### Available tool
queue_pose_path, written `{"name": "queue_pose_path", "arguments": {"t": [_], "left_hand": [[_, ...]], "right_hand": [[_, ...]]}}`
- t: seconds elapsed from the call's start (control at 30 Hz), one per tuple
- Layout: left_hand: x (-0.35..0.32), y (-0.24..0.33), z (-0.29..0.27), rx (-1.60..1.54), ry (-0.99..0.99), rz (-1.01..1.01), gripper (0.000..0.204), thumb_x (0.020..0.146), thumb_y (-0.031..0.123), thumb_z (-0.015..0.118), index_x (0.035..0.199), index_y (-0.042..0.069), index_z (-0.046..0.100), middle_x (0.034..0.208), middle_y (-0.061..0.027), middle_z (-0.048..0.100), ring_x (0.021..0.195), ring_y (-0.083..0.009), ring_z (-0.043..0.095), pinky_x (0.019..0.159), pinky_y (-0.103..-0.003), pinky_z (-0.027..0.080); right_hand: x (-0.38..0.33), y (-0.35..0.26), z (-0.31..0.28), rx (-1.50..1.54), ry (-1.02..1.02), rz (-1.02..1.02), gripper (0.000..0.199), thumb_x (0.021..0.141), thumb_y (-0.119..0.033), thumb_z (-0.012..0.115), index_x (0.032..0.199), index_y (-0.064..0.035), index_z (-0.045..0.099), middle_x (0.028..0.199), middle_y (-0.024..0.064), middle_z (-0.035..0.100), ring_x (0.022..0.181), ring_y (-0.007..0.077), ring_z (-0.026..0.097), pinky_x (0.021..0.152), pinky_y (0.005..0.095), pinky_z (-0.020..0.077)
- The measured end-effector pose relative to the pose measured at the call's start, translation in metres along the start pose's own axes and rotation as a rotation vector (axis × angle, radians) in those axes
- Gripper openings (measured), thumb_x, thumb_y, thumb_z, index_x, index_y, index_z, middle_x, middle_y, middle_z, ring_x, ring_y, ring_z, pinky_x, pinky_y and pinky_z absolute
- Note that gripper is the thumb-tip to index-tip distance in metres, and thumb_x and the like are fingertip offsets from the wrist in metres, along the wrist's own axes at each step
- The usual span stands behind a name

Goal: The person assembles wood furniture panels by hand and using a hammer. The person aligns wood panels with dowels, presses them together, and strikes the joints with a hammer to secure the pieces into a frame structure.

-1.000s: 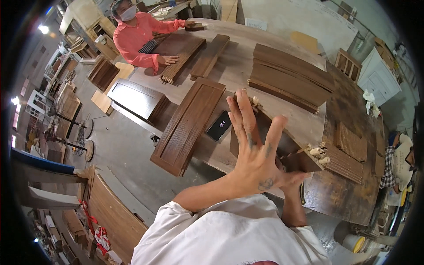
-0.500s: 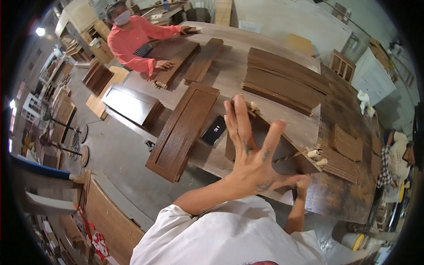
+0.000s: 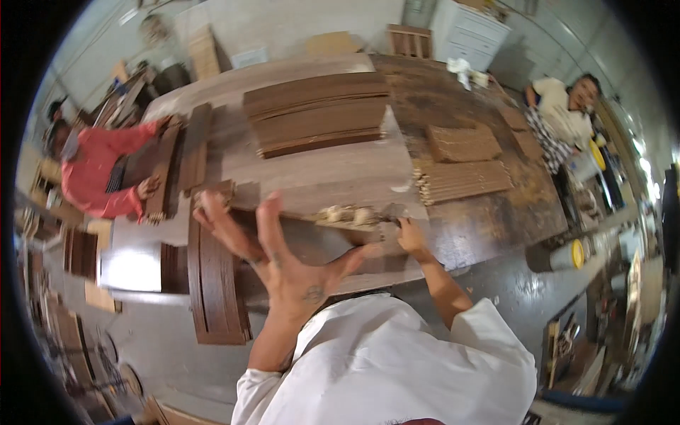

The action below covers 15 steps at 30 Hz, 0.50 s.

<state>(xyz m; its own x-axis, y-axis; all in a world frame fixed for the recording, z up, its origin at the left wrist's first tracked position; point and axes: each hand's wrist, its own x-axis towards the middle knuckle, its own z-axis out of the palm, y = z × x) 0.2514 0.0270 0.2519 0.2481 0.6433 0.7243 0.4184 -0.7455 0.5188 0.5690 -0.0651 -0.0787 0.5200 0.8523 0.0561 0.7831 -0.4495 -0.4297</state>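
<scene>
My left hand (image 3: pixel 294 280) is raised above the near edge of the table, fingers spread wide, with nothing in it. Below and beyond it lies a dark brown board (image 3: pixel 312 237), partly covered by the hand. Pale, knobby pieces (image 3: pixel 347 214) sit along that board's far side, too blurred to name. At their right end my right hand (image 3: pixel 412 237) has its fingers closed around a small dark thing that I cannot make out. A brown framed wooden panel (image 3: pixel 216 290) lies left of my left hand and overhangs the table's near edge.
Stacked brown boards (image 3: pixel 319 113) lie across the table (image 3: pixel 297 170). Ribbed wood bundles (image 3: pixel 467 180) rest on its darker right part. A person in a red shirt (image 3: pixel 99 170) handles a board at the left; another person (image 3: pixel 567 117) is at the right. A yellow-rimmed bucket (image 3: pixel 567 255) stands on the floor.
My view has swung to the right, so the table things appear further left. My right hand, mostly hidden before, now shows beside the pale pieces. My left hand stays spread.
</scene>
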Motion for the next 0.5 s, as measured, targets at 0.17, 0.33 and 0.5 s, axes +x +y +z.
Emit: {"name": "queue_pose_path", "arguments": {"t": [0.17, 0.33, 0.5], "left_hand": [[0.019, 0.022, -0.009, 0.134, 0.066, 0.131, 0.111, 0.054, 0.062, 0.084, 0.133, 0.004, 0.033, 0.140, -0.0225, 0.025, 0.135, -0.0433, 0.019, 0.106, -0.053, 0.026], [0.017, 0.025, -0.009, 0.139, 0.093, 0.207, 0.108, 0.054, 0.062, 0.084, 0.131, 0.005, 0.034, 0.135, -0.0198, 0.030, 0.136, -0.0457, 0.015, 0.107, -0.062, 0.018], [0.019, 0.020, -0.023, 0.248, 0.038, 0.170, 0.102, 0.056, 0.062, 0.082, 0.127, 0.007, 0.036, 0.126, -0.0162, 0.034, 0.128, -0.0440, 0.024, 0.103, -0.064, 0.021]], "right_hand": [[-0.009, 0.000, -0.007, 0.168, 0.041, 0.058, 0.029, 0.081, -0.013, 0.057, 0.108, -0.0037, 0.057, 0.095, 0.0254, 0.060, 0.091, 0.0436, 0.058, 0.076, 0.0505, 0.0466], [-0.016, -0.028, -0.030, 0.388, 0.109, 0.085, 0.021, 0.084, -0.014, 0.059, 0.100, -0.0002, 0.061, 0.078, 0.0206, 0.062, 0.073, 0.0351, 0.060, 0.066, 0.0396, 0.0465], [-0.005, -0.065, -0.053, 0.568, 0.196, 0.004, 0.020, 0.085, -0.013, 0.065, 0.099, 0.0006, 0.062, 0.073, 0.0128, 0.061, 0.066, 0.0194, 0.057, 0.063, 0.0327, 0.0455]]}}
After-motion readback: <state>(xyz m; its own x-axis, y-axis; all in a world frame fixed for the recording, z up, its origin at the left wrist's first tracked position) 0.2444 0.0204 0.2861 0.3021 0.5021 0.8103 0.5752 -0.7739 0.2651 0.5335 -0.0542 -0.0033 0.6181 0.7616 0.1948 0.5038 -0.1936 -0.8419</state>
